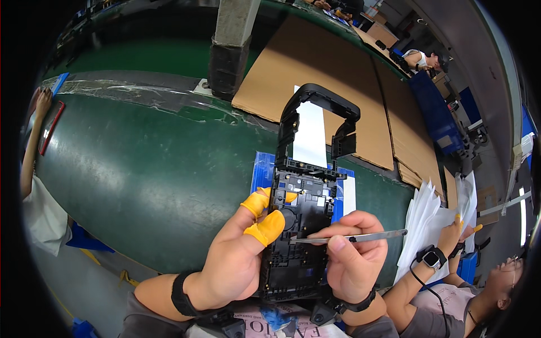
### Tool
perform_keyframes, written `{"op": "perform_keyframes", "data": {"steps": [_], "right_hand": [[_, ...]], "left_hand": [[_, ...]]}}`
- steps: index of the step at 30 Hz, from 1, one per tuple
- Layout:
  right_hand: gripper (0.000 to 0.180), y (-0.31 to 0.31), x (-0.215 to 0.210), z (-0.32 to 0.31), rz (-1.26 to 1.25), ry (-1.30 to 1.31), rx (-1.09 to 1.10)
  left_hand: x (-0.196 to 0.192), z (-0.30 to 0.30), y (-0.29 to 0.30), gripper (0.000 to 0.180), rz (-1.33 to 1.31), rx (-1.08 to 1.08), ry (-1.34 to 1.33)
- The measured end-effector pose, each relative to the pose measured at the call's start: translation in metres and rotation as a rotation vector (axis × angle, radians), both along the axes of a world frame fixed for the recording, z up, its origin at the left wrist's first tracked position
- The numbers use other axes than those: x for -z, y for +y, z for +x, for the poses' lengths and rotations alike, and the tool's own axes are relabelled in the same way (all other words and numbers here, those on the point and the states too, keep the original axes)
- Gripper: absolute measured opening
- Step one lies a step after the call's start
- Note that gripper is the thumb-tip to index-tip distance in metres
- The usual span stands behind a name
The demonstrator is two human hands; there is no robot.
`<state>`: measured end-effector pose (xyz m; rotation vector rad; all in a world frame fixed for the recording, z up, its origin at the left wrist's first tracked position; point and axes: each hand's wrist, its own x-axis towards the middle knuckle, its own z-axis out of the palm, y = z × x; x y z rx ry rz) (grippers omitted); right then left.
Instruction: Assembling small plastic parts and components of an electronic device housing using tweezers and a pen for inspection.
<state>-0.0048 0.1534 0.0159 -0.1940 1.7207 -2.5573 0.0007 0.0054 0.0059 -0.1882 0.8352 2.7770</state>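
My left hand [236, 253], with yellow finger cots on its thumb and a finger, grips the left edge of a black plastic housing [301, 225]. The housing stands tilted up in front of me, with an open loop-shaped frame at its far end and small brass-coloured inserts along its body. Pinched in my right hand [355, 253] is a pair of metal tweezers [375, 236]. Their tip points left and lies over the middle of the housing, near a round dark part [288, 218]. Whether anything is between the tips is too small to tell.
Beyond the housing, a blue tray [262, 169] and a white sheet [310, 132] lie on the green table [141, 169]. Cardboard sheets [315, 67] and a post [232, 45] stand farther back. At right, a co-worker's hand [451, 234] is by white sheets [420, 219]; another person sits left.
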Motion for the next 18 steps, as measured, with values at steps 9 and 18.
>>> {"op": "perform_keyframes", "data": {"steps": [9,18], "right_hand": [[0.026,0.0,-0.0004,0.0016,0.015,0.025,-0.002],[0.026,-0.0006,0.0017,-0.0006,0.065,0.039,-0.004]], "left_hand": [[0.0004,0.0012,-0.0011,0.037,0.048,0.006,0.017],[-0.002,-0.0001,-0.0024,0.037,0.031,0.021,0.041]]}}
